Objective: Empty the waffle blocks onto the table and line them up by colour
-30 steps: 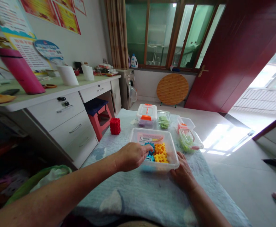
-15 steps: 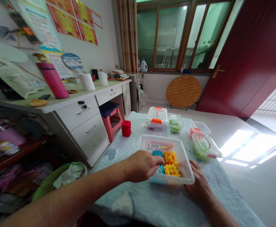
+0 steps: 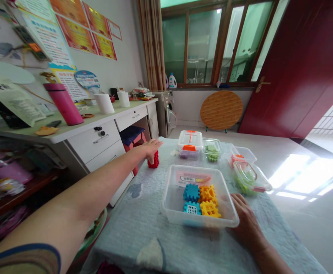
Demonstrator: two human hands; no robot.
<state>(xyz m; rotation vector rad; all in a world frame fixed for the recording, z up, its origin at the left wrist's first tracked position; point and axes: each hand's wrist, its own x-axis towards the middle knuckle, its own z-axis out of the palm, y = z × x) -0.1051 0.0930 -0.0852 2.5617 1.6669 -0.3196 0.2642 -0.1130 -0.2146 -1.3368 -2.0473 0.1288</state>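
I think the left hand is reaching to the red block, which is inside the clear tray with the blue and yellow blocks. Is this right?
No: the red block is outside the clear tray, on the blue cloth, in the head view. The left hand does reach it.

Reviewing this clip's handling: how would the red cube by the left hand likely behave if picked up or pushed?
The red notched plastic cube is probably light for its size, since it looks like a toy block. Its flat faces suggest it would slide or tip rather than roll on the quilted cloth. Its notched edges should give the left hand an easy grip.
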